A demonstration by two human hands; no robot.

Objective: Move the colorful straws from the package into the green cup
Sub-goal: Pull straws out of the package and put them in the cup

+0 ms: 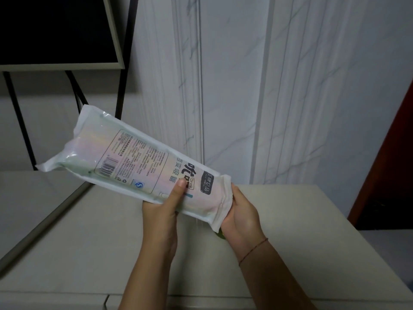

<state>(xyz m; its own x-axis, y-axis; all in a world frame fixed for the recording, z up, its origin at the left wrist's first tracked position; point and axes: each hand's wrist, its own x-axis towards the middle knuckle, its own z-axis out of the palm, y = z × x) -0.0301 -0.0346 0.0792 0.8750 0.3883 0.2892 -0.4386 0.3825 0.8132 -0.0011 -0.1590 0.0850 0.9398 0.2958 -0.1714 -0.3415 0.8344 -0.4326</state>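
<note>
A long white plastic package of straws [134, 157] is held up over the table, tilted from upper left to lower right, its printed back facing me. Pale pastel straws show faintly through the film. My left hand [165, 211] grips the package near its lower end, thumb pressed on the print. My right hand [241, 218] holds the sealed lower end from the right side. Only a small sliver of the green cup [220, 234] peeks out below the package, beside my right wrist; the rest is hidden.
A pale table top [312, 231] lies beneath my hands. A dark monitor [55, 30] on a black metal stand sits at the upper left. A white marbled wall panel [268, 86] rises behind, and a dark red door edge [388, 153] is at the right.
</note>
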